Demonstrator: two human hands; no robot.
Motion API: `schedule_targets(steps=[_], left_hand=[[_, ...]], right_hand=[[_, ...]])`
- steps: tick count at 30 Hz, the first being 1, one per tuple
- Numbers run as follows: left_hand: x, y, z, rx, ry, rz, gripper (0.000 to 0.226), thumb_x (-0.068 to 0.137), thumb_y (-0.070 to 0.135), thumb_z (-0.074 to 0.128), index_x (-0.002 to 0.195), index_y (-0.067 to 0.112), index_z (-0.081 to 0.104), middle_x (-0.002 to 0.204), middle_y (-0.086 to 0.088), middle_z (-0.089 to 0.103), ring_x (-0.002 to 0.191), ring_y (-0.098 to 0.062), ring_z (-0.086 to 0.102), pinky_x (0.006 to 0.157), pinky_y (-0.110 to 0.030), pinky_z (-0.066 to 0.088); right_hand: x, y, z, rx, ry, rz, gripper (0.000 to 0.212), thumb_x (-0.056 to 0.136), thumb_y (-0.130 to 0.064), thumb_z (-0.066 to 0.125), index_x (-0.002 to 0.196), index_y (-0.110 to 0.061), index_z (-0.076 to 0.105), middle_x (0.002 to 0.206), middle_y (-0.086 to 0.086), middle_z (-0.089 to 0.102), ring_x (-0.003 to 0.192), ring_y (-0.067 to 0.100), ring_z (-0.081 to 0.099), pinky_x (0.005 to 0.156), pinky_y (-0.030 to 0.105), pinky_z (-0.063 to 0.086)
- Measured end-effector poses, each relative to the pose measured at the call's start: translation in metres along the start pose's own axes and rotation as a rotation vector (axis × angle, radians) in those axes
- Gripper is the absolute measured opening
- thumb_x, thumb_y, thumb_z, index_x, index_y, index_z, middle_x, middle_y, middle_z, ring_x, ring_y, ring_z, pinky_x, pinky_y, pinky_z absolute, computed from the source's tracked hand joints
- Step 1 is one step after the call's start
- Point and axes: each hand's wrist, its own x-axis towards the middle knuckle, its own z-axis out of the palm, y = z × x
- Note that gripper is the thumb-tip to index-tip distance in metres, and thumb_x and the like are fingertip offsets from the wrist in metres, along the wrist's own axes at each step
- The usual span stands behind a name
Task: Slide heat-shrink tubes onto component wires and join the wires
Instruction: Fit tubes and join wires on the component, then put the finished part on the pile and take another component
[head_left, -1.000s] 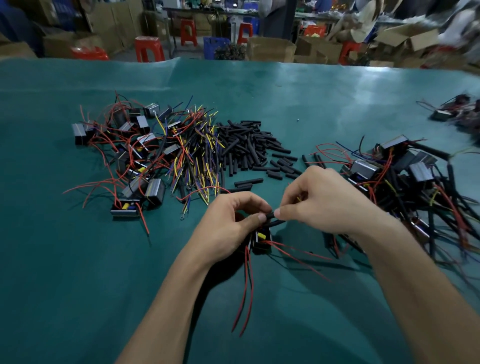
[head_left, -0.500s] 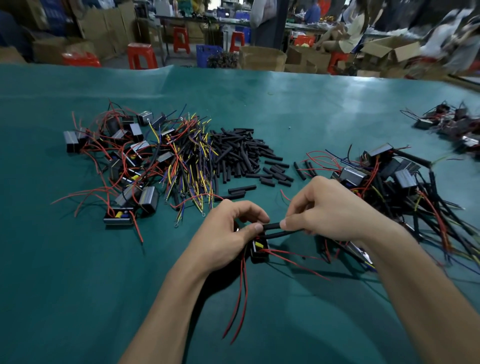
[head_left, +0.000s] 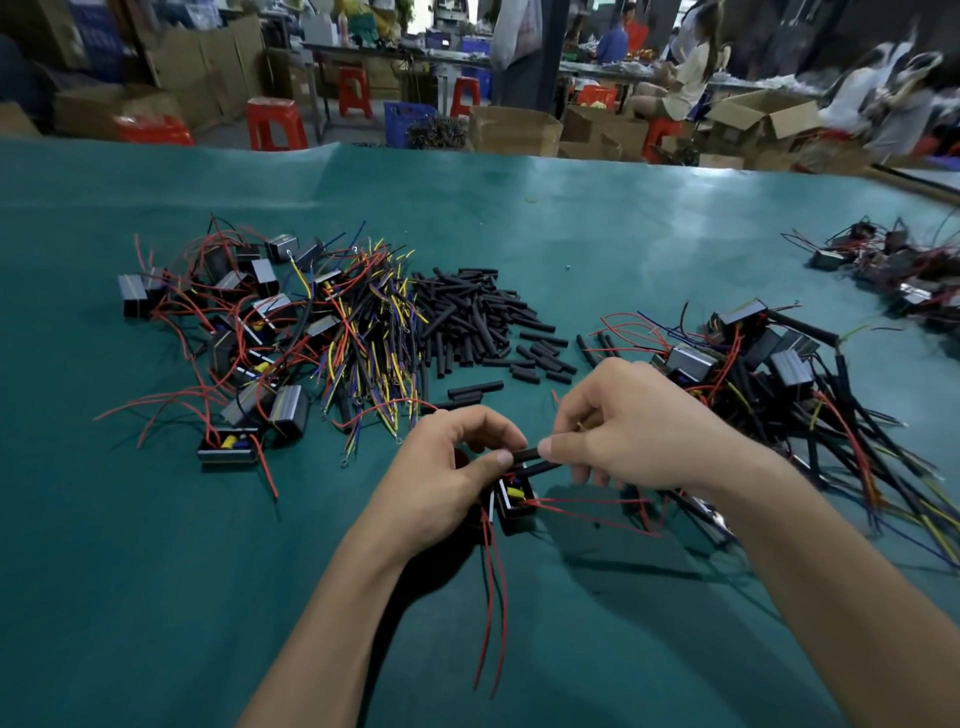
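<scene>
Above green mat (head_left: 156, 571) | left hand (head_left: 441, 483) fingers pinch black tube (head_left: 527, 455) | right hand (head_left: 639, 431) fingers pinch it too

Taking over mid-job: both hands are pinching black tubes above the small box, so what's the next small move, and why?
Probably push the tube further along its wire with the right hand, while the left hand steadies it: the tubes sit between both thumbs, just above the box.

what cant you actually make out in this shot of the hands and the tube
Head view only:
- Wire ends inside the black tube: covered by the tube and both thumbs, so whether they are joined cannot be told.
- Component under the left hand: partly hidden by the palm.
- What the right hand holds under its curled fingers: hidden.
- Pile of finished parts at far right: cut off by the edge, blurred.
</scene>
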Motion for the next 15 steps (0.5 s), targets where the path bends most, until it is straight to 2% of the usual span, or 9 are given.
schedule_targets(steps=[2, 6, 9, 11, 15], left_hand=[[0.000, 0.001, 0.002, -0.012, -0.016, -0.004, 0.018, 0.090, 0.005, 0.068, 0.091, 0.022, 0.073, 0.084, 0.011, 0.071, 0.079, -0.004, 0.063, 0.072, -0.022, 0.045], [-0.001, 0.007, 0.007, -0.091, -0.024, -0.011, 0.015, 0.084, 0.017, 0.065, 0.096, 0.021, 0.073, 0.085, 0.013, 0.070, 0.076, -0.001, 0.060, 0.072, -0.028, 0.046], [-0.001, 0.012, 0.011, -0.247, 0.005, 0.009, 0.024, 0.088, 0.011, 0.066, 0.111, 0.017, 0.069, 0.102, 0.007, 0.075, 0.098, -0.011, 0.068, 0.084, -0.036, 0.053], [-0.001, 0.016, 0.014, -0.391, 0.052, 0.013, 0.029, 0.090, 0.013, 0.067, 0.119, 0.015, 0.065, 0.114, 0.001, 0.075, 0.110, -0.016, 0.068, 0.087, -0.030, 0.056], [0.001, 0.023, 0.015, -0.673, 0.130, -0.119, 0.029, 0.086, 0.022, 0.073, 0.114, 0.016, 0.067, 0.121, -0.001, 0.072, 0.103, -0.015, 0.064, 0.079, -0.025, 0.055]], right_hand=[[-0.002, 0.000, -0.003, 0.016, 0.007, 0.017, 0.028, 0.085, -0.026, 0.076, 0.060, -0.015, 0.072, 0.055, -0.005, 0.071, 0.044, 0.007, 0.063, 0.043, 0.016, 0.045], [-0.012, 0.001, -0.008, 0.087, 0.009, 0.065, 0.025, 0.086, -0.022, 0.077, 0.062, -0.013, 0.072, 0.056, 0.000, 0.071, 0.044, 0.012, 0.064, 0.046, 0.024, 0.050], [-0.022, -0.004, -0.025, 0.123, 0.077, 0.044, 0.024, 0.086, -0.018, 0.076, 0.064, -0.010, 0.072, 0.056, 0.001, 0.070, 0.044, 0.010, 0.062, 0.045, 0.021, 0.047], [-0.027, -0.008, -0.044, 0.151, 0.149, 0.021, 0.022, 0.086, -0.017, 0.077, 0.065, -0.009, 0.074, 0.055, 0.002, 0.070, 0.043, 0.010, 0.061, 0.043, 0.019, 0.046], [-0.034, -0.008, -0.089, 0.258, 0.239, 0.008, 0.016, 0.083, -0.015, 0.079, 0.068, -0.007, 0.076, 0.056, 0.011, 0.069, 0.042, 0.010, 0.058, 0.039, 0.019, 0.044]])
